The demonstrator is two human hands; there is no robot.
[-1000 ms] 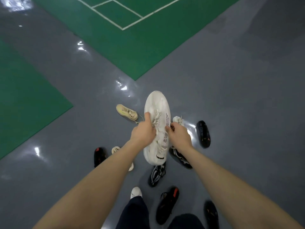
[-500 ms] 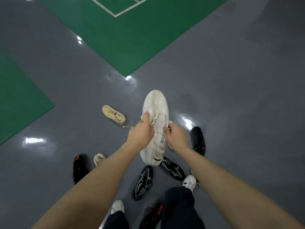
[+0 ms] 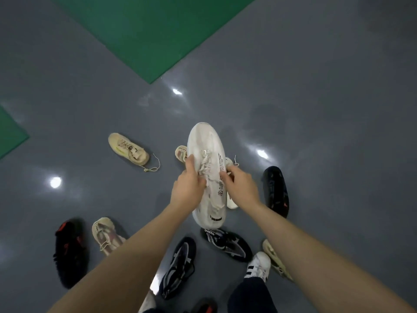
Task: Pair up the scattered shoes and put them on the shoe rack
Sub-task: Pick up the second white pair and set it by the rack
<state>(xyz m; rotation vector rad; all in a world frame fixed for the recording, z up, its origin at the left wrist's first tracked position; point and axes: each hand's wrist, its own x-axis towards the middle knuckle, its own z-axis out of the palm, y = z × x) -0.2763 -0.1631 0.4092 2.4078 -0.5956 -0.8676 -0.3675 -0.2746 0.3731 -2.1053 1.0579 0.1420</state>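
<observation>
A large white sneaker (image 3: 206, 145) is held in the air, toe pointing away from me. My left hand (image 3: 188, 187) grips its left side at the laces and my right hand (image 3: 240, 187) grips its right side. Below it on the grey floor lie scattered shoes: a beige sneaker (image 3: 127, 149), a second beige one (image 3: 105, 233), a black and red shoe (image 3: 68, 247), two dark blue patterned sneakers (image 3: 178, 265) (image 3: 228, 243), and a black shoe (image 3: 275, 190). Another pale shoe (image 3: 181, 152) is partly hidden behind the white sneaker. No shoe rack is in view.
My own foot in a white striped sneaker (image 3: 258, 265) stands at the lower right, beside a pale yellow shoe (image 3: 274, 258). A green court mat (image 3: 144, 30) covers the floor at the top, with another green patch (image 3: 9, 134) at the left edge.
The view has shifted forward over the floor, so the shoes slid down the frame and more came into sight. Both hands keep the same hold on the white sneaker.
</observation>
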